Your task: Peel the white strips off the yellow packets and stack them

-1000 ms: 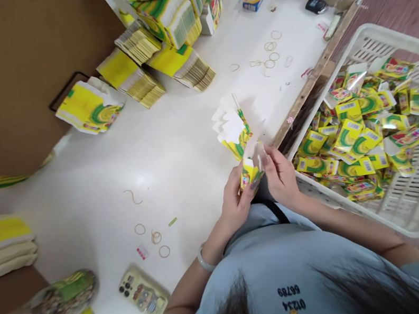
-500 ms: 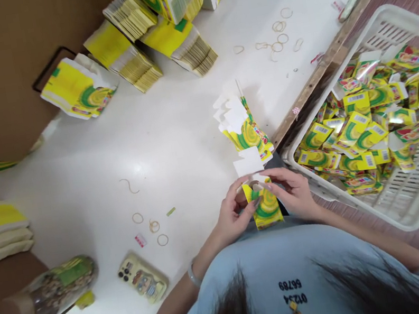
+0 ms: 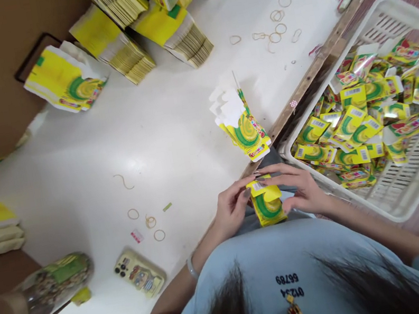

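Observation:
A small yellow carton (image 3: 270, 210) with a green swirl stands close against my body at the table's front edge. Its top flap, with a barcode, is folded over. My left hand (image 3: 233, 207) grips its left side, thumb on the front and fingers behind the top. My right hand (image 3: 299, 188) has its fingers stretched across the folded flap and its thumb at the right side. Just beyond the hands, a fanned stack of flat cartons (image 3: 247, 132) with white flaps lies on the white table (image 3: 174, 136).
On my right stands a white plastic basket (image 3: 399, 211) holding many yellow cartons. Bundled flat cartons (image 3: 173, 37) are piled at the back. Rubber bands (image 3: 275, 37) lie scattered about. At left are a phone (image 3: 139, 274) and a jar (image 3: 56, 287). A wooden rail (image 3: 308, 76) edges the table.
The carton's white top flaps, raised before, are now folded down, showing the yellow barcode side. My right hand's fingers have moved over the top. The view has shifted slightly.

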`<state>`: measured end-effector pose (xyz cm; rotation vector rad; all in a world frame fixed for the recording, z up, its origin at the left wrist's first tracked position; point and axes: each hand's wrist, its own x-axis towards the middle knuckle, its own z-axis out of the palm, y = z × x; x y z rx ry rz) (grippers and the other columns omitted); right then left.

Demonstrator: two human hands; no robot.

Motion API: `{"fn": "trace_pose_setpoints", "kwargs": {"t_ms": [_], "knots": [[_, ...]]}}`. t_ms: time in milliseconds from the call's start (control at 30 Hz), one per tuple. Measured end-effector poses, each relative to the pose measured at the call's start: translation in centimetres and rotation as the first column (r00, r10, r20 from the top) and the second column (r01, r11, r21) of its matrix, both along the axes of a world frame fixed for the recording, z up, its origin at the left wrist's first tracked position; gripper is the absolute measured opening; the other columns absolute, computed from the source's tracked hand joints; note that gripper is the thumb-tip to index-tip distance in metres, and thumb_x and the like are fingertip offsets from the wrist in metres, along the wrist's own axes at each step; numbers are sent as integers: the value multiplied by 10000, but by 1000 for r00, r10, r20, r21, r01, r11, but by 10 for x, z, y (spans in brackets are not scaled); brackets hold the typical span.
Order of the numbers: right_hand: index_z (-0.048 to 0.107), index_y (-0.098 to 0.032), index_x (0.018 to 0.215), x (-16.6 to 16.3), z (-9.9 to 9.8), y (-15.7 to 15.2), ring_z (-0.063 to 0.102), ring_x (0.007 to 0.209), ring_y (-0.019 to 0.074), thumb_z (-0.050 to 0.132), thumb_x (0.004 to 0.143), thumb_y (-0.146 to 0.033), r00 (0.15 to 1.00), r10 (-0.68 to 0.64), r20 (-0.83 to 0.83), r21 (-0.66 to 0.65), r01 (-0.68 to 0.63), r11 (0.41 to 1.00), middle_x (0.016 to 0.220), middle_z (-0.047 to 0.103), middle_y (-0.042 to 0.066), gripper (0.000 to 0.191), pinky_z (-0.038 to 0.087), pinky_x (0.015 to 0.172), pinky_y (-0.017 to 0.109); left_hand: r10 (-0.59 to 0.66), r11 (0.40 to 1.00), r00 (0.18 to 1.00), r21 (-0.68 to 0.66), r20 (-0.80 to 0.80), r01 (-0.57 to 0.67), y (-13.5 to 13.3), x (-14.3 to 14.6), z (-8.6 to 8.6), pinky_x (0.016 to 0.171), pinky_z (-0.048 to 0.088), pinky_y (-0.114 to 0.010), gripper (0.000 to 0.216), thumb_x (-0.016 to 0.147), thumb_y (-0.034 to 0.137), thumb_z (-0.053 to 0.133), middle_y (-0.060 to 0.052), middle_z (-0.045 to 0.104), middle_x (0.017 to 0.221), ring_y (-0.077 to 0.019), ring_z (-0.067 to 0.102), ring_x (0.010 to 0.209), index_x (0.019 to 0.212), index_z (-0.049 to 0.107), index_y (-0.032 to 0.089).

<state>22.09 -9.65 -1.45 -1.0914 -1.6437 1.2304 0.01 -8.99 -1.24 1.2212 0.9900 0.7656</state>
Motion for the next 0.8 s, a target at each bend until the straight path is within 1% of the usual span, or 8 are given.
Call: {"fn": "trace_pose_setpoints", "kwargs": {"t_ms": [133, 200, 367, 500, 600, 700, 767, 800], "knots": [[579, -249, 1350, -5, 15, 0, 766, 951, 209, 696, 917, -317, 997, 9, -79, -383, -39, 923, 1186, 736, 88, 454, 666, 789, 365, 2, 999, 996, -32, -92, -5, 2, 3, 6, 623, 590, -280, 452, 963, 542, 596, -109, 782, 930, -184, 700, 726, 1171, 759, 176], [579, -237, 1316, -5, 20, 4, 766, 936, 187, 675, 912, -254, 986, 46, -163, -475, -119, 872, 1174, 738, 70, 415, 663, 813, 354, -20, 999, 998, -51, -67, 17, 2, 4, 7, 659, 607, -299, 440, 973, 532, 582, -108, 779, 954, -185, 707, 734, 1183, 751, 185], [630, -234, 1220, 6, 25, 16, 757, 914, 168, 696, 894, -265, 967, 79, -242, -526, -200, 827, 1126, 742, 43, 334, 657, 780, 319, -29, 1000, 998, -14, -57, 28, -2, 2, 0, 627, 588, -292, 395, 1002, 470, 557, -67, 724, 836, -158, 650, 649, 1274, 677, 210], [620, -254, 1349, 9, 23, 14, 763, 887, 175, 694, 911, -326, 966, 99, -241, -582, -225, 782, 1156, 768, 49, 450, 662, 788, 352, -38, 998, 994, 52, -102, 43, -3, -1, -1, 578, 524, -249, 489, 1014, 438, 546, 1, 638, 732, -138, 598, 609, 1453, 493, 229], [662, -251, 1351, 7, 18, 9, 765, 962, 212, 662, 934, -426, 966, 111, -234, -588, -232, 775, 1151, 786, 59, 452, 663, 812, 381, -123, 986, 982, 93, -145, 138, 2, -3, 1, 610, 521, -259, 573, 1005, 436, 556, 21, 633, 735, -145, 615, 624, 1515, 385, 239], [739, -232, 1233, 24, 9, 5, 755, 986, 236, 610, 955, -495, 998, -14, -63, -519, -21, 855, 1148, 783, 84, 404, 650, 808, 370, -93, 988, 973, 105, -209, 117, 24, -4, -6, 635, 526, -270, 464, 1022, 461, 493, 2, 662, 815, -153, 651, 667, 1418, 435, 225], [746, -222, 1184, 53, 2, 5, 742, 958, 253, 563, 967, -543, 965, -202, 168, -350, 250, 903, 1118, 773, 107, 428, 632, 810, 392, 72, 991, 948, 133, -310, -32, 52, -4, -14, 605, 498, -262, 367, 1035, 473, 438, 2, 641, 823, -144, 634, 641, 1283, 469, 205], [735, -219, 1184, 72, -1, 7, 730, 961, 273, 530, 974, -569, 899, -320, 300, -211, 390, 896, 1106, 762, 122, 457, 617, 822, 425, 157, 982, 915, 153, -372, -106, 68, -5, -17, 586, 476, -257, 333, 1033, 474, 435, 10, 620, 812, -138, 615, 615, 1220, 471, 200]]}}
